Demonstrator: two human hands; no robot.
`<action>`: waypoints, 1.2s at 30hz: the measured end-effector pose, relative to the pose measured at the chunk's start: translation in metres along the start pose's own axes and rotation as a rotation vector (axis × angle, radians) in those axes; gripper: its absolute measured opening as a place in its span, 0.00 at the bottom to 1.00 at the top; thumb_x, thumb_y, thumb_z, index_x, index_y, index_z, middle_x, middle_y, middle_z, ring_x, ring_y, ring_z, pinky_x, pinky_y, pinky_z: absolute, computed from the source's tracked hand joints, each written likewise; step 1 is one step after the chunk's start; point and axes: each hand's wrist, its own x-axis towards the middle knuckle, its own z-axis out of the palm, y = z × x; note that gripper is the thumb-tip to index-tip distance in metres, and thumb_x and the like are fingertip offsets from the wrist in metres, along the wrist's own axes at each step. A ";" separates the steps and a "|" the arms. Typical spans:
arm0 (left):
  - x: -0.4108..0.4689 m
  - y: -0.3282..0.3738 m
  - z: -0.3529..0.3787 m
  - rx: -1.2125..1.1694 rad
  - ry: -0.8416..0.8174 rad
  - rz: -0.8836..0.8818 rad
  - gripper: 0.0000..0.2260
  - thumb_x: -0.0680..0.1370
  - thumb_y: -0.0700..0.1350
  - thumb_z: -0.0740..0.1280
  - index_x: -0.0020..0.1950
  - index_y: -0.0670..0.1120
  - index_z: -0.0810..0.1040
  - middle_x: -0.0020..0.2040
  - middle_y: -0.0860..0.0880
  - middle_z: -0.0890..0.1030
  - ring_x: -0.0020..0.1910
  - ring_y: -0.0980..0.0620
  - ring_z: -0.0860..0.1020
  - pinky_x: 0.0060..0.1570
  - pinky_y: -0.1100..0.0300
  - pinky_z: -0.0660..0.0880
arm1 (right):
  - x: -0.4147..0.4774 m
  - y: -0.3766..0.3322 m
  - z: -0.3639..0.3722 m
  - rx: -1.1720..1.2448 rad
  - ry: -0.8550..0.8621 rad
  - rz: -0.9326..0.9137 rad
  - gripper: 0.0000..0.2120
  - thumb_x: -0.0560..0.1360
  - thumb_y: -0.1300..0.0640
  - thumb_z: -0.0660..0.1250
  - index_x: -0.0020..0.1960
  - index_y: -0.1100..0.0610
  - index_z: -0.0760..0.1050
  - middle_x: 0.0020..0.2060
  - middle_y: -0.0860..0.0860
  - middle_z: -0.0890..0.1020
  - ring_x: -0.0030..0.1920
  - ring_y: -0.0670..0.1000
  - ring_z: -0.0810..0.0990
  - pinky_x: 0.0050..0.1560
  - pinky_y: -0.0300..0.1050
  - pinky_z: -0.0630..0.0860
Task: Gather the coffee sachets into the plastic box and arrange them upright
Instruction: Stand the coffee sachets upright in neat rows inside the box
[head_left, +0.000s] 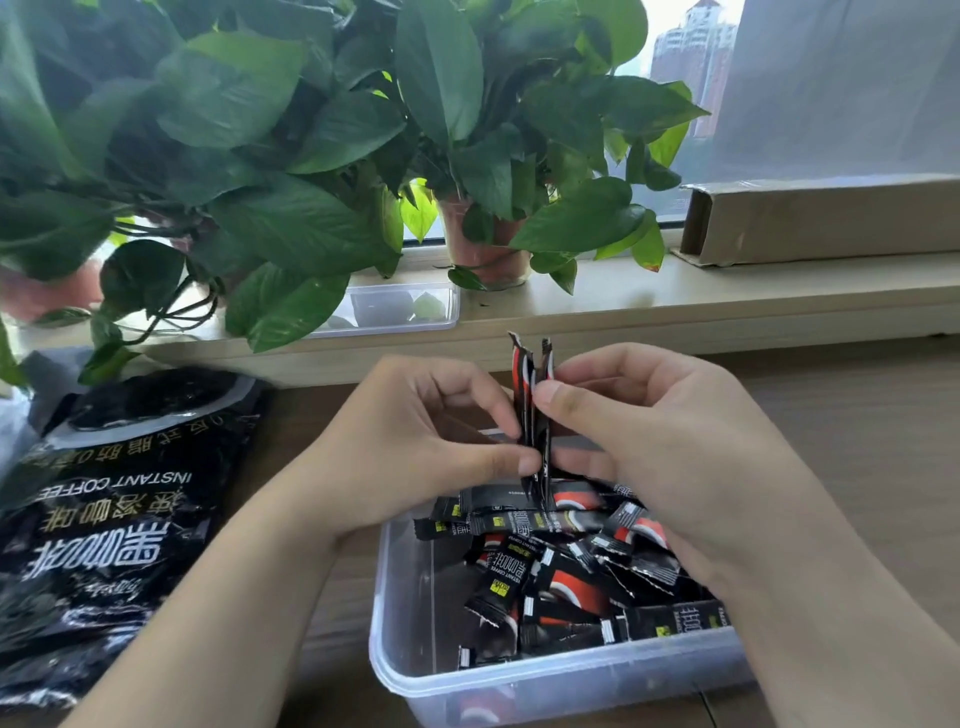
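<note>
Nearest us at six o'clock, coffee sachets (561, 566) lie jumbled flat in our plastic box (519, 680). Our left hand (415, 431) and right hand (654, 431) pinch an upright bundle (532, 410) just above. Gathering seems done; arranging barely begun. Coffee bag (114, 519) at nine o'clock.

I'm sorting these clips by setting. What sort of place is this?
Probably a home or office room in a city: a wooden table against a window sill. On the sill stand potted plants, tall buildings show through the glass, and an instant coffee bag lies beside the plastic box of sachets.
</note>
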 end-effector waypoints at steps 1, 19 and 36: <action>0.000 0.000 0.001 0.001 0.015 0.015 0.09 0.65 0.40 0.81 0.39 0.42 0.82 0.42 0.44 0.87 0.40 0.45 0.83 0.46 0.45 0.80 | 0.000 -0.001 0.000 0.003 0.008 -0.004 0.04 0.70 0.59 0.77 0.42 0.55 0.83 0.38 0.52 0.87 0.38 0.51 0.87 0.47 0.63 0.83; 0.002 0.003 0.002 -0.204 0.063 0.009 0.08 0.64 0.33 0.75 0.39 0.37 0.79 0.39 0.42 0.86 0.39 0.48 0.85 0.40 0.61 0.81 | -0.001 0.000 0.004 0.169 -0.047 -0.020 0.05 0.69 0.63 0.77 0.37 0.57 0.82 0.34 0.53 0.84 0.38 0.49 0.85 0.41 0.43 0.83; 0.003 0.014 0.003 -0.290 0.168 -0.061 0.11 0.63 0.30 0.77 0.37 0.39 0.77 0.32 0.47 0.84 0.30 0.54 0.83 0.31 0.67 0.77 | -0.008 -0.006 -0.006 -0.253 0.069 -0.272 0.06 0.70 0.54 0.77 0.41 0.51 0.81 0.35 0.44 0.86 0.35 0.45 0.85 0.40 0.44 0.82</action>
